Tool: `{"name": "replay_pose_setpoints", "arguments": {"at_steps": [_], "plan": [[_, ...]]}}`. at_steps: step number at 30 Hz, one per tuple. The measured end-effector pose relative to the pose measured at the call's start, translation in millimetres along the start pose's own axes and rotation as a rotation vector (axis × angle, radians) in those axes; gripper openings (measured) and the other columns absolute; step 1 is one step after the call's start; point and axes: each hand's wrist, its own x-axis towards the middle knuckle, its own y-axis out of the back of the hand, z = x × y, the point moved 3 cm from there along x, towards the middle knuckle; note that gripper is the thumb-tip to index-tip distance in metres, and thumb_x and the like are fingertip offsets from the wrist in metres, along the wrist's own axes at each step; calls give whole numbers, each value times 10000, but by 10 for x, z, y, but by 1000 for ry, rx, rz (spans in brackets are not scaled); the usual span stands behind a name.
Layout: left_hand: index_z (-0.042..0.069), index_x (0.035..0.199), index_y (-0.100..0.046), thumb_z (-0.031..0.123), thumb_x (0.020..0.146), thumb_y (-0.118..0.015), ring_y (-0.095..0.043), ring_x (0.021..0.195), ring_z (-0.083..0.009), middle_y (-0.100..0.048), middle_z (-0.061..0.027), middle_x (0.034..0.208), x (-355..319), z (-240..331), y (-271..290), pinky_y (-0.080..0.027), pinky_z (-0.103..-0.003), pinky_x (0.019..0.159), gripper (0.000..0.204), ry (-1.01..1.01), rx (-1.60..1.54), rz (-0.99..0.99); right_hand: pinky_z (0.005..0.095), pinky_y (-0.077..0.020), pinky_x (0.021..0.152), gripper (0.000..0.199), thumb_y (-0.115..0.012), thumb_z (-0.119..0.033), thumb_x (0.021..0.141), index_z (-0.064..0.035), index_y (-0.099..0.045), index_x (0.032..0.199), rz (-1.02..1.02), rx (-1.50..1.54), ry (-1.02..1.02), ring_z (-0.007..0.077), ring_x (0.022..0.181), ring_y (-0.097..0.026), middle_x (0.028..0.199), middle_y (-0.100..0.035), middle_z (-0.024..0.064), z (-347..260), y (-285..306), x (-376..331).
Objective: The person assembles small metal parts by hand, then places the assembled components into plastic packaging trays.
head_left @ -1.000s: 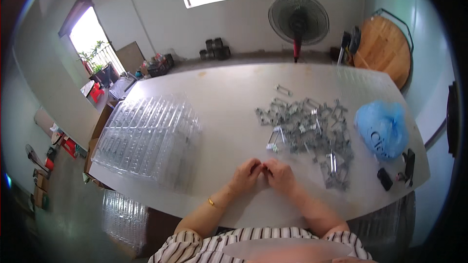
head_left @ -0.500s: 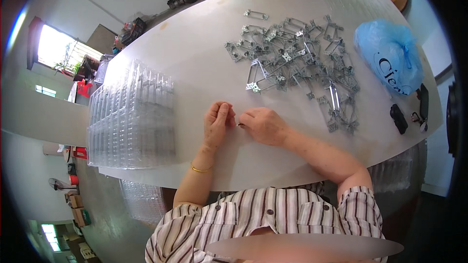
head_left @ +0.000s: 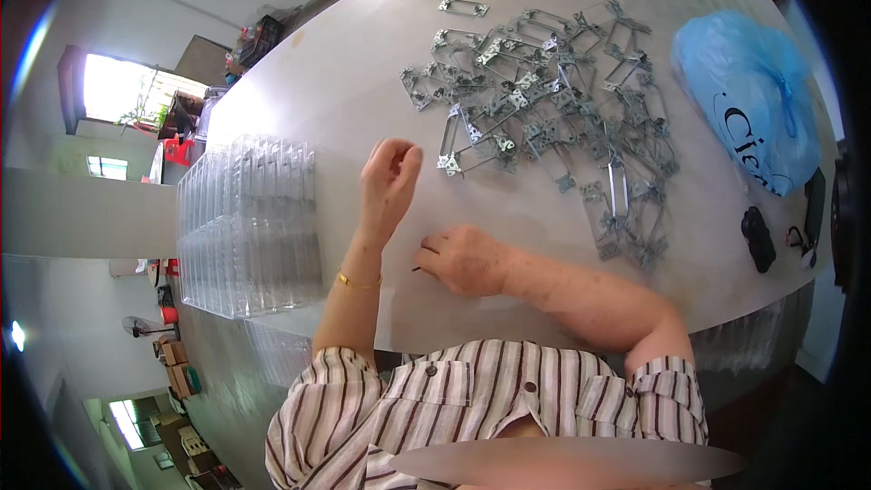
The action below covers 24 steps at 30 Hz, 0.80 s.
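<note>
My left hand [head_left: 390,180] is raised above the white table, left of the pile of metal brackets. Its fingers are loosely curled, with a gap between them and the thumb, and nothing shows in it. Lower down, my right hand [head_left: 467,259] is closed, fingertips pressed together. From its fingertips pokes a small, thin dark piece [head_left: 417,269], too small to name. The grey metal brackets [head_left: 526,82], narrow rectangular frames with flat plates at their ends, lie tangled together beyond my hands. One single bracket [head_left: 464,7] lies apart at the pile's far left.
A tall stack of clear plastic trays [head_left: 249,227] stands on the table's left. At the right are a tied blue plastic bag [head_left: 748,95], a small black object [head_left: 758,239] and a bunch of keys [head_left: 802,240]. More clear trays [head_left: 744,340] sit below the table's right edge.
My left hand has moved away from the right hand, forward and slightly left, and its fingers have loosened. My right hand has shifted a little left and nearer, still pinching the dark piece.
</note>
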Motion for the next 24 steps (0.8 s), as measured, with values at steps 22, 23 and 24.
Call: {"name": "replay_pose_setpoints", "arguments": {"at_steps": [22, 23, 24], "plan": [[-3, 954, -715, 169, 982, -679, -637, 870, -135, -705, -87, 1009, 290, -217, -51, -511, -311, 801, 178, 139, -557, -283, 450, -531, 741, 102, -636, -110, 856, -53, -612, 937, -39, 36, -47, 347, 802, -656, 873, -647, 143, -45, -100, 22], [-3, 954, -715, 169, 982, -679, -637, 870, -135, -705, -87, 1009, 255, -211, -22, -511, -311, 801, 178, 141, -563, -277, 454, -530, 730, 93, -639, -121, 868, -56, -608, 927, -13, 51, -33, 347, 796, -657, 860, -642, 139, -37, -100, 20], [-4, 962, -704, 164, 997, -663, -656, 925, -152, -704, -105, 1037, 211, -207, -9, -525, -328, 831, 176, 200, -690, -314, 458, -529, 718, 90, -641, -131, 879, -58, -605, 916, 13, 66, -19, 347, 789, -658, 847, -637, 134, -29, -99, 18]]}}
